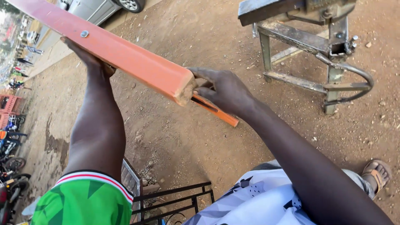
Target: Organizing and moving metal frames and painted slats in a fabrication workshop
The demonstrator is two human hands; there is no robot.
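Orange metal bar [125, 56] runs toward ten o'clock; my left hand [89, 58] cups it from beneath, my right hand [223, 89] curls around its near end, where a thinner orange strip [216, 111] runs on toward five o'clock.

dirt ground [187, 137] | steel stand [316, 50] top rt | car [100, 8] (daylight) | bikes [10, 166] lft

A worn metal stand [329, 46] stands on dirt ground [187, 137], black railing [175, 202] below.

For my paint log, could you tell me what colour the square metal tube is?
Orange square metal tube, seen in the head view.
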